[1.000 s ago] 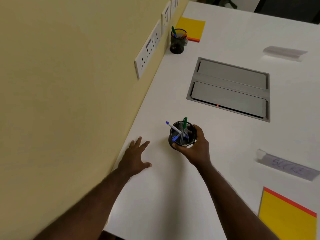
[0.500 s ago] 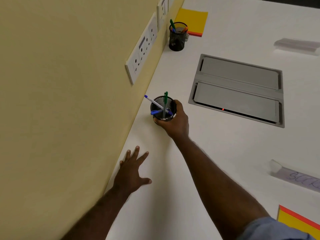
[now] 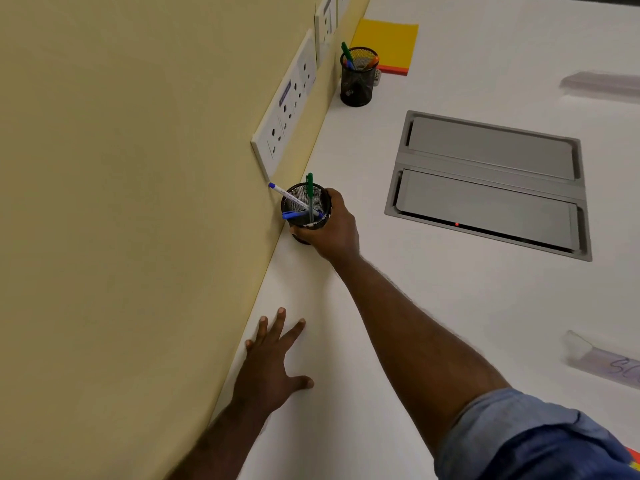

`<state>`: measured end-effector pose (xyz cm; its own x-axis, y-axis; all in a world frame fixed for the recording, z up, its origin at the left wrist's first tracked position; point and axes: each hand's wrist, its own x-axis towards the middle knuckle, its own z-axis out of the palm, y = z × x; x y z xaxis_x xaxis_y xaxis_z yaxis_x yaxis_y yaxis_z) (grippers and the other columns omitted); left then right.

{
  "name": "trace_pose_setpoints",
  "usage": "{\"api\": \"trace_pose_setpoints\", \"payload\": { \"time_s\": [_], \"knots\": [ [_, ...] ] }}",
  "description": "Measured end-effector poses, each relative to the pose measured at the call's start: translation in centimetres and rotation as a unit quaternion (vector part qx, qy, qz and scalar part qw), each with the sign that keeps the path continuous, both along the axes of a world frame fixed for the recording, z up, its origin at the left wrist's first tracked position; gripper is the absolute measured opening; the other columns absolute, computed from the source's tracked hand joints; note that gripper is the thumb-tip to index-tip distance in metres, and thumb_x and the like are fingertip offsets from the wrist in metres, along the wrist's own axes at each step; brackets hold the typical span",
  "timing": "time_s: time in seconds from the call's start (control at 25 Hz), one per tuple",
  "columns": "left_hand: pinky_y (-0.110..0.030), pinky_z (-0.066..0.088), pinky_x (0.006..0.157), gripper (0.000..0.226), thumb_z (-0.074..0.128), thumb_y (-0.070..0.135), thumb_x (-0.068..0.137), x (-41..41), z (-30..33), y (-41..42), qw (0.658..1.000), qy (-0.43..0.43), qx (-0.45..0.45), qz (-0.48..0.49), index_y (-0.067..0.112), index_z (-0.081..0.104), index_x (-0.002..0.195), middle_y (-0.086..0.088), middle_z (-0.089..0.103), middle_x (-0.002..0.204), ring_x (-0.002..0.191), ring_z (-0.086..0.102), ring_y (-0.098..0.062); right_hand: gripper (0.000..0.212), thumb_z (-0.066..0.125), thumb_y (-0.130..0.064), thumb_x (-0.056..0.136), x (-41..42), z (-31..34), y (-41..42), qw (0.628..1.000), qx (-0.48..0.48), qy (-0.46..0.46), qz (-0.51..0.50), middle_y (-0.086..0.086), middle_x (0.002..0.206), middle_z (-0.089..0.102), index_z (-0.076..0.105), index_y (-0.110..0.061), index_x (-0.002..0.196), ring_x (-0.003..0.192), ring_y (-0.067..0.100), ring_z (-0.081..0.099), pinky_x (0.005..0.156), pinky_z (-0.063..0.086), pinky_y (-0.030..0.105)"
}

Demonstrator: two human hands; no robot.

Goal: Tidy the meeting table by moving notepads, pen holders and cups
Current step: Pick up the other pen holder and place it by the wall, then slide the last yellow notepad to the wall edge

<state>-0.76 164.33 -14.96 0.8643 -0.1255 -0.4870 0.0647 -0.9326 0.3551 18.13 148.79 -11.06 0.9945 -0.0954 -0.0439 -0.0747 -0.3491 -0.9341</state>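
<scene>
Carried forward since a second ago, the black mesh pen holder (image 3: 305, 212) with its pens now sits against the yellow wall (image 3: 121, 202), grasped by the right hand (image 3: 332, 230). Behind it, the left hand (image 3: 273, 365) lies spread flat on the white table (image 3: 433, 289).

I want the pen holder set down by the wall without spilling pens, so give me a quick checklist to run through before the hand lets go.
1. Grip: right hand curled round the near pen holder: ok.
2. Holder's base flat on the table: cannot tell, the hand hides it.
3. Pens: white pen leans out toward the wall; whether it touches: cannot tell.
4. Green pen upright inside: ok.
5. Left hand flat on the table, apart from the holder: ok.
6. Far pen holder well apart: ok.
</scene>
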Motion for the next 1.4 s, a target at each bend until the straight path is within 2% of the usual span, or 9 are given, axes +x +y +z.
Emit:
{"api": "trace_pose_setpoints", "payload": {
  "time_s": [0.12,0.24,0.36,0.56,0.76,0.96,1.12,1.28,1.4],
  "knots": [
    [-0.052,0.005,0.118,0.109,0.074,0.061,0.067,0.1,-0.1,0.1,1.000,0.000,0.004,-0.003,0.051,-0.003,0.144,0.016,-0.022,0.153,0.146,-0.018,-0.019,0.093,0.088,-0.040,0.061,-0.3,-0.3,-0.3,1.000,-0.009,0.013,0.006,-0.007,0.133,0.057,0.038,-0.027,0.138,0.116,0.015,0.058,0.099,0.051,0.037],
    [-0.054,0.005,0.118,0.108,0.076,0.057,0.067,0.2,0.1,0.3,1.000,0.000,-0.013,-0.001,0.050,0.003,0.146,0.014,-0.018,0.157,0.146,-0.018,-0.020,0.114,0.090,-0.043,0.059,-3.2,-1.5,-1.8,0.998,-0.037,0.060,-0.005,-0.002,0.154,0.036,0.022,-0.026,0.149,0.136,0.020,0.041,0.107,0.040,0.037],
    [-0.056,0.006,0.116,0.107,0.077,0.056,0.066,0.4,0.5,0.3,1.000,0.003,-0.014,-0.003,0.048,0.007,0.147,0.012,-0.015,0.159,0.147,-0.016,-0.021,0.106,0.086,-0.043,0.065,-8.6,-3.0,-4.4,0.994,-0.077,0.073,-0.023,-0.005,0.156,0.032,0.024,-0.028,0.149,0.139,0.017,0.036,0.111,0.037,0.037],
    [-0.059,0.008,0.115,0.107,0.079,0.053,0.066,0.4,1.3,0.0,1.000,0.006,-0.017,0.002,0.044,0.012,0.149,0.007,-0.009,0.161,0.148,-0.011,-0.024,0.090,0.082,-0.039,0.071,-18.0,-3.4,-8.3,0.986,-0.152,0.062,-0.030,-0.007,0.150,0.040,0.032,-0.028,0.145,0.135,0.015,0.039,0.106,0.033,0.027],
    [-0.056,0.016,0.116,0.103,0.079,0.048,0.070,-0.1,2.4,-0.9,1.000,0.003,0.013,-0.001,0.034,0.016,0.151,0.001,0.000,0.162,0.148,0.001,-0.029,0.079,0.081,-0.038,0.073,-25.1,-2.4,-13.1,0.966,-0.238,0.060,-0.082,0.000,0.146,0.046,0.045,-0.017,0.140,0.136,0.019,0.041,0.110,0.034,0.038],
    [-0.045,0.021,0.117,0.084,0.073,0.041,0.080,-4.7,2.7,-6.6,0.997,-0.047,-0.048,-0.035,0.021,0.029,0.149,-0.002,0.019,0.159,0.147,0.015,-0.026,0.069,0.079,-0.039,0.074,-32.8,-1.5,-19.8,0.916,-0.288,0.139,-0.242,0.004,0.141,0.050,0.052,-0.018,0.134,0.133,0.024,0.043,0.105,0.037,0.046],
    [-0.036,0.025,0.115,0.073,0.072,0.038,0.081,-9.2,3.3,-14.2,0.984,-0.050,-0.128,-0.117,0.020,0.040,0.143,-0.001,0.033,0.154,0.143,0.027,-0.021,0.074,0.077,-0.039,0.077,-38.8,-1.2,-25.4,0.849,-0.292,0.232,-0.374,0.010,0.147,0.040,0.044,-0.015,0.140,0.138,0.031,0.034,0.106,0.032,0.050],
    [-0.033,0.036,0.109,0.066,0.076,0.032,0.078,-12.8,3.8,-20.6,0.965,0.010,-0.216,-0.147,0.019,0.046,0.136,-0.001,0.043,0.144,0.131,0.042,-0.019,0.094,0.076,-0.043,0.078,-44.0,-1.0,-29.9,0.787,-0.236,0.354,-0.446,0.014,0.154,0.026,0.023,-0.010,0.149,0.141,0.037,0.024,0.107,0.031,0.056],
    [-0.036,0.041,0.105,0.065,0.076,0.029,0.079,-14.8,4.4,-24.9,0.952,0.071,-0.260,-0.143,0.016,0.047,0.135,-0.004,0.046,0.140,0.124,0.049,-0.021,0.105,0.079,-0.044,0.075,-47.0,-0.9,-31.6,0.768,-0.172,0.388,-0.480,0.017,0.152,0.026,0.016,-0.007,0.150,0.139,0.040,0.028,0.108,0.032,0.058]
  ]
}}
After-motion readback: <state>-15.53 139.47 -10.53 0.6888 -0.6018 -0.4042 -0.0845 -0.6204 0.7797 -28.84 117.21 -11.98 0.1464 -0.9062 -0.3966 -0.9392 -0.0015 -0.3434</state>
